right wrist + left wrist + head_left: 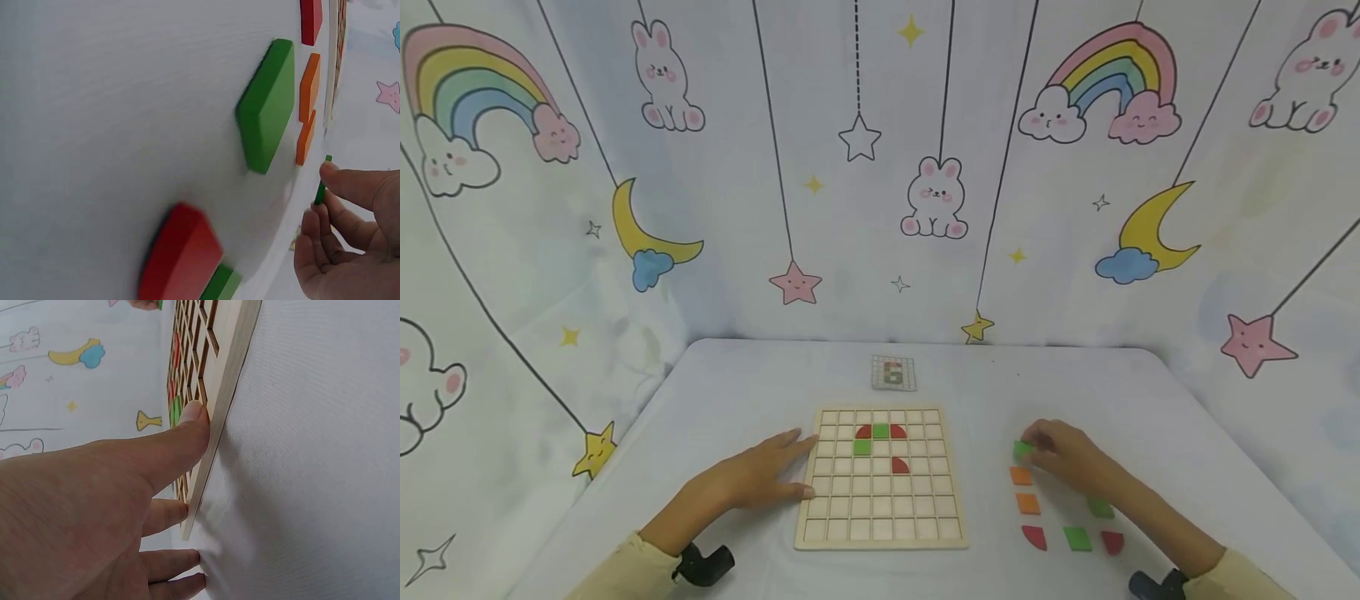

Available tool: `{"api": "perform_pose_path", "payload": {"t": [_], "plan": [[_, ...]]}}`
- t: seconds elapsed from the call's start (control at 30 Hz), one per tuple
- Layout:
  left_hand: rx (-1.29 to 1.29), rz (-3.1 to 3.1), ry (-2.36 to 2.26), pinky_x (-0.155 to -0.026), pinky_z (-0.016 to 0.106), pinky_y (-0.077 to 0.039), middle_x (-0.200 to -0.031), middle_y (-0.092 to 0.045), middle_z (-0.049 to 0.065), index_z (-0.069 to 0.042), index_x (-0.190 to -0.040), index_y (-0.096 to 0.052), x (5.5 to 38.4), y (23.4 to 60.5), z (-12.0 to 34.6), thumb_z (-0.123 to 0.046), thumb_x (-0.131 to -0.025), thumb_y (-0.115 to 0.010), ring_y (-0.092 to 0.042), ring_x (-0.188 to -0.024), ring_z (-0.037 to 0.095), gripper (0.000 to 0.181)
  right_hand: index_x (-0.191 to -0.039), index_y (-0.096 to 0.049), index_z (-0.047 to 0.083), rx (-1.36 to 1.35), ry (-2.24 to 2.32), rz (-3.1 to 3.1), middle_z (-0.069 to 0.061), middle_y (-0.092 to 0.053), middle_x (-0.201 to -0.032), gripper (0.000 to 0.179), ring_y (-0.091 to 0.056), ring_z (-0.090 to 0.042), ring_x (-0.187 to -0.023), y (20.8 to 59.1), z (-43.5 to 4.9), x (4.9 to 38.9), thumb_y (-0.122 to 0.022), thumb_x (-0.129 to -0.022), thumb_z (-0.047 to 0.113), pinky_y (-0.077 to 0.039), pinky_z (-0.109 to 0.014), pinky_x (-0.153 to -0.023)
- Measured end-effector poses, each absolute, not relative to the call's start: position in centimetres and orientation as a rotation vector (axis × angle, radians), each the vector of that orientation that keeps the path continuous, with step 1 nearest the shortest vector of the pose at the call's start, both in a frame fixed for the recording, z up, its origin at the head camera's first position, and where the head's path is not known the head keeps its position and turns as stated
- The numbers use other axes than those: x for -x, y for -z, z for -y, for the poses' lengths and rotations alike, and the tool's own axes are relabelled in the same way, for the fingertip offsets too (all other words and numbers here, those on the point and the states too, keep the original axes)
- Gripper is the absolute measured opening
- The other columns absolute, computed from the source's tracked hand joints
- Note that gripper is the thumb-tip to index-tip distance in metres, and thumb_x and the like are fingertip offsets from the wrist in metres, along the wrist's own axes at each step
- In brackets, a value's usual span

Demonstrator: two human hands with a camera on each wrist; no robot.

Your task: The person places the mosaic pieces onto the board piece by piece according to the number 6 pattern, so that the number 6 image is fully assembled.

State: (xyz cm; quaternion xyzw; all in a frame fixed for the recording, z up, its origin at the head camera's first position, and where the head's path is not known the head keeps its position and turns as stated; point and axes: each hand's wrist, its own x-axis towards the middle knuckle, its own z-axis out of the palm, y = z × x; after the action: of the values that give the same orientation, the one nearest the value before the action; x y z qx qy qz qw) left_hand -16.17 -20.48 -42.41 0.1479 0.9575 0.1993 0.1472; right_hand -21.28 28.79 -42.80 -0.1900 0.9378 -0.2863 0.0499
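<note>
My left hand (752,477) rests against the left edge of the wooden grid board (880,545), thumb and fingertips touching its rim. In the left wrist view its thumb (187,425) lies on the board's edge. Set in the board are a green square (880,431), another green square (862,448), and three red quarter-circle pieces, one of them lower (900,466). Right of the board, my right hand (1063,454) pinches a green tile (321,187) between thumb and fingers, at the top of a column of loose pieces.
Below the right hand lie two orange squares (1021,476), a red quarter-circle (1034,537), a green square (1077,539), a second red piece (1113,542) and another green piece (1101,507). Behind the board lies a small patterned card (892,372). A printed curtain (730,183) stands behind the table.
</note>
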Motion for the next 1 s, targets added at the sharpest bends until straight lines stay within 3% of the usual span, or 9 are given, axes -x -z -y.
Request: {"api": "perform_pose_path", "payload": {"t": [0.23,0.5,0.77,1.0], "plan": [[-0.424,-2.758,-0.567,-0.122,0.064,-0.034,-0.169,-0.033,0.023,-0.019,-0.164,-0.042,16.1,42.3,20.4,-0.055,-0.094,-0.076,-0.034,-0.155,0.045,0.086,-0.115,-0.070,0.008,0.455,0.839,-2.823,-0.001,-0.068,-0.110,0.021,-0.063,-0.021,-0.106,42.3,-24.0,22.0,-0.077,-0.095,0.012,-0.059,-0.046,-0.096],[-0.422,-2.767,-0.566,-0.122,0.063,-0.035,-0.169,-0.034,0.022,-0.019,-0.164,-0.042,16.3,42.4,20.4,-0.057,-0.093,-0.075,-0.035,-0.155,0.044,0.087,-0.110,-0.070,0.012,0.573,0.854,-2.813,0.001,-0.064,-0.108,0.016,-0.062,-0.018,-0.107,41.9,-19.2,22.2,-0.076,-0.096,0.010,-0.056,-0.045,-0.099],[-0.412,-2.770,-0.557,-0.122,0.063,-0.035,-0.170,-0.033,0.021,-0.022,-0.164,-0.042,16.3,42.8,20.5,-0.059,-0.093,-0.075,-0.034,-0.155,0.042,0.086,-0.106,-0.071,0.015,0.588,0.889,-2.760,0.003,-0.062,-0.106,0.015,-0.059,-0.015,-0.103,42.5,-15.0,22.4,-0.080,-0.094,0.014,-0.056,-0.041,-0.096],[-0.415,-2.770,-0.542,-0.122,0.063,-0.035,-0.169,-0.034,0.020,-0.021,-0.164,-0.041,16.4,42.8,20.6,-0.058,-0.093,-0.075,-0.034,-0.156,0.042,0.087,-0.103,-0.072,0.009,0.789,0.906,-2.703,0.000,-0.065,-0.104,0.013,-0.059,-0.017,-0.099,42.9,-12.2,22.5,-0.078,-0.092,0.008,-0.056,-0.043,-0.090]]}}
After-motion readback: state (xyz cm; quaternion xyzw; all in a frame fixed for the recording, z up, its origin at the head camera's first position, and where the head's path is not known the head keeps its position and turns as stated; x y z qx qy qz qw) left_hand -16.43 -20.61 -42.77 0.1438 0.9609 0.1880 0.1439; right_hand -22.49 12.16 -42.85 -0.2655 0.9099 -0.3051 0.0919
